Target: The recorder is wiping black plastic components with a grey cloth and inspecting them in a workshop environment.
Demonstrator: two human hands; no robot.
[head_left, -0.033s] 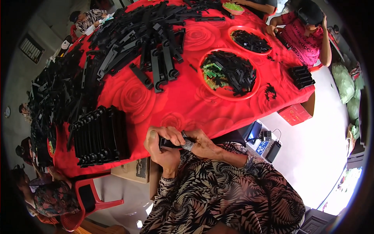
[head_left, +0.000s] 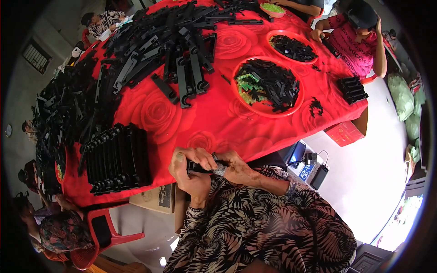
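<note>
Gripping a black part (head_left: 196,167) by the desk's (head_left: 191,123) near edge, the left hand (head_left: 191,170) and right hand (head_left: 240,169) seem to be working it; next likely needs a steady hold.

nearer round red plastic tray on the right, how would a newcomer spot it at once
Find the red rose-patterned tablecloth. On its right half, pick the nearer round red plastic tray, filled with small black pieces. Unlike the farther round red tray, it also holds bright green pieces.
</note>
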